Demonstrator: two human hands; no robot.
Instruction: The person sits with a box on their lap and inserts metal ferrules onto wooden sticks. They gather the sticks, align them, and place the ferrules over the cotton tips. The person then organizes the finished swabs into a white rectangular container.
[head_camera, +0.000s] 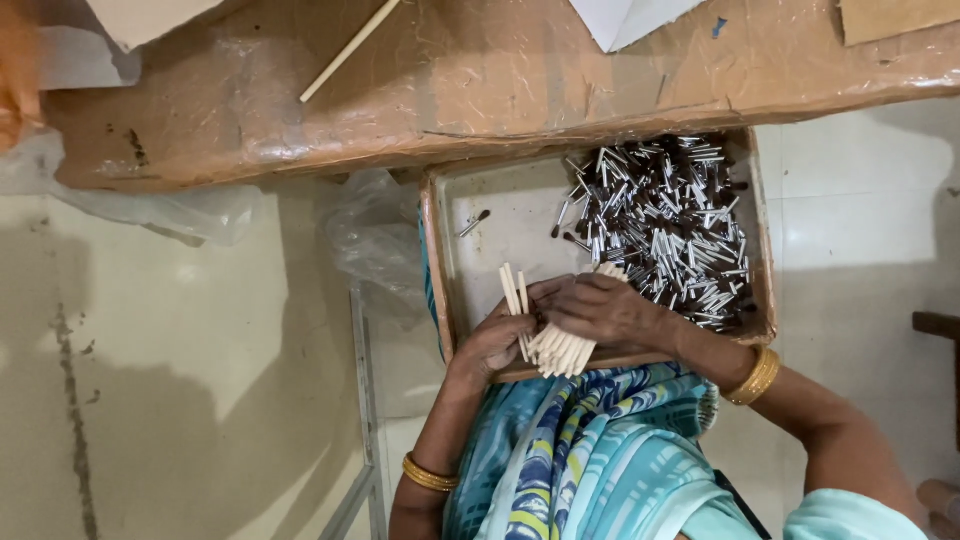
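A shallow cardboard tray (450, 300) rests on my lap, against a blue patterned garment (590, 450). My left hand (492, 347) grips a bundle of pale wooden sticks (562, 352) at the tray's near edge; a few sticks (512, 290) poke up past the fingers. My right hand (608, 312) lies over the same bundle, fingers closed on it. Each wrist wears a gold bangle. A heap of small silver-and-dark brush tips (665, 230) fills the tray's right half, just beyond my right hand. One stray tip (474, 223) lies on the bare left part.
A brown table wrapped in plastic film (450, 90) runs across the top, over the tray's far edge. A single long stick (348, 50) and white paper sheets (625, 18) lie on it. A crumpled clear plastic bag (370, 235) and a metal frame (362, 400) are at left, over pale floor tiles.
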